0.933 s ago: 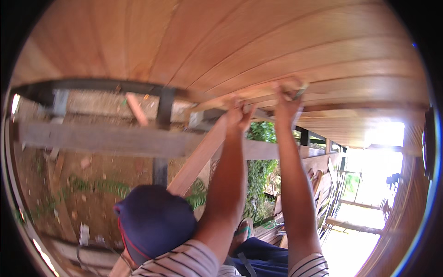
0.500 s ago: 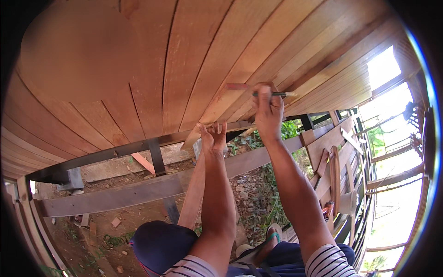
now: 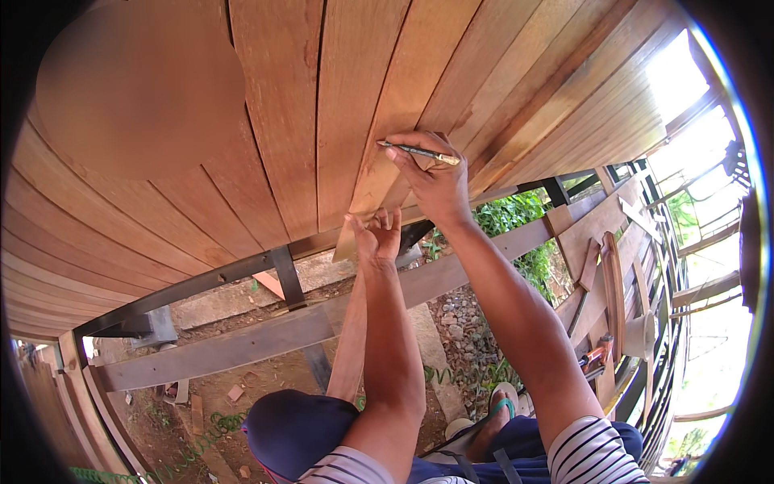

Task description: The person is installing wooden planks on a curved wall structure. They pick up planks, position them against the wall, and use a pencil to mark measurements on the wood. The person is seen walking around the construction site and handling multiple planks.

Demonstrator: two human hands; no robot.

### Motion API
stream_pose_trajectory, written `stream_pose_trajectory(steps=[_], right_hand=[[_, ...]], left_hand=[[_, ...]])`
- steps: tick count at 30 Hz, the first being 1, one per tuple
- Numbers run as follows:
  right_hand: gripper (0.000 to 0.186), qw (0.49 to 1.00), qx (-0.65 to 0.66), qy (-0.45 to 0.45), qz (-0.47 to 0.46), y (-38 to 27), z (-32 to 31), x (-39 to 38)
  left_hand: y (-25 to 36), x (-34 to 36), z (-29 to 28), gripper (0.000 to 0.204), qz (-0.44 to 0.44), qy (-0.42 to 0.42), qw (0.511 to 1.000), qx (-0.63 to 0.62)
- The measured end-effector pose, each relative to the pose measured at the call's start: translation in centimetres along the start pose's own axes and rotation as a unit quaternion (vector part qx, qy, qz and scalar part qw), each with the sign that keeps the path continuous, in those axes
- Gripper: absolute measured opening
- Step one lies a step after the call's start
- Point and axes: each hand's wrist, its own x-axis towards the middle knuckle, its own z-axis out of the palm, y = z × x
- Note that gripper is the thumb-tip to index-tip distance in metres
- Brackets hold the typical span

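In my right hand is a dark pencil, pinched between thumb and fingers. Its pointed tip meets or nearly meets a wooden plank in the slatted wood surface above me. The lower end of that plank juts past the dark frame beam. There my left hand holds it from below, palm towards me, thumb at its edge and fingers raised. How firmly the left fingers grip cannot be seen.
A dark metal frame runs below the slats. A long brown beam crosses beneath it. Another board slants behind my left forearm. At right, boards lean together near an orange-and-black tool. A dark blue cap shows low.
My right hand has moved left and turned, so the pencil's tip now points left at the plank. My left hand stays at the plank's lower end. The view has shifted slightly.
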Motion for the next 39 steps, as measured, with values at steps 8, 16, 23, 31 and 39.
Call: stream_pose_trajectory(steps=[8,16,23,31,39], right_hand=[[0.016,1.0,-0.027,0.001,-0.004,-0.2,0.3,0.2],[0.014,1.0,-0.002,0.009,-0.008,-0.6,1.0,0.4],[0.011,1.0,-0.004,-0.004,-0.006,-0.2,0.7,0.3],[0.009,1.0,-0.014,0.004,-0.022,-0.8,0.8,0.2],[0.01,1.0,0.003,-0.001,-0.022,-0.5,0.6,0.3]], left_hand=[[0.2,0.1,-0.3,0.061,-0.006,-0.009,1.0,0.007],[0.3,0.2,-0.6,0.06,-0.018,-0.014,1.0,-0.007],[-0.1,-0.4,0.0,0.064,0.003,0.0,1.0,0.019],[0.4,0.1,-0.3,0.072,0.001,-0.018,1.0,0.018],[0.6,-0.1,0.0,0.075,-0.011,-0.006,1.0,0.013]])
